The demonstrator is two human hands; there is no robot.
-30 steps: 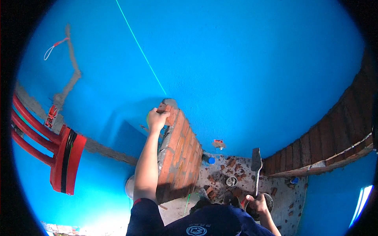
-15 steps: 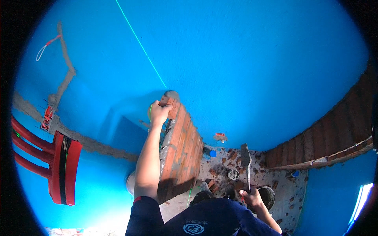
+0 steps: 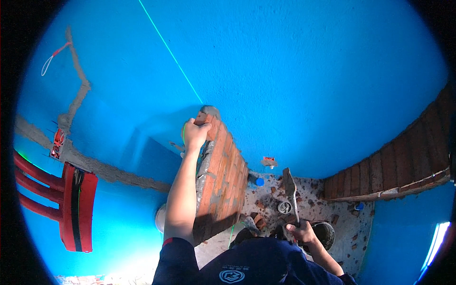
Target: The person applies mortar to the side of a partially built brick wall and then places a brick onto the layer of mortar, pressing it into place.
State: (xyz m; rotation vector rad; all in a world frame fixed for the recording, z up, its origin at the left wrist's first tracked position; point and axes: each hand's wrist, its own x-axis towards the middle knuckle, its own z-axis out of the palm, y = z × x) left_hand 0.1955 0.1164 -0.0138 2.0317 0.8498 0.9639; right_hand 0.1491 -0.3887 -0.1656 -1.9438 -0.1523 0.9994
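Note:
At the top of a red brick wall point(image 3: 223, 173), my left hand point(image 3: 194, 137) is closed on a brick point(image 3: 215, 123) at the end against the blue wall. Grey mortar point(image 3: 209, 111) covers the brick's far end. A green laser line runs down the blue wall to this spot and also falls across my left hand. Lower right, my right hand point(image 3: 302, 232) grips the handle of a trowel point(image 3: 289, 184). The trowel's blade points away from me, above the littered floor and apart from the brick wall.
Beside my right hand stands a bucket point(image 3: 325, 236) on the floor, with a small white container point(image 3: 284, 207) farther off. Brick fragments litter the floor. A red slatted object point(image 3: 78, 206) is at left; another brick structure point(image 3: 380, 173) stands right.
The trowel blade has swung slightly left and nearer to me. My left hand stays on the brick, while the whole view has shifted a little.

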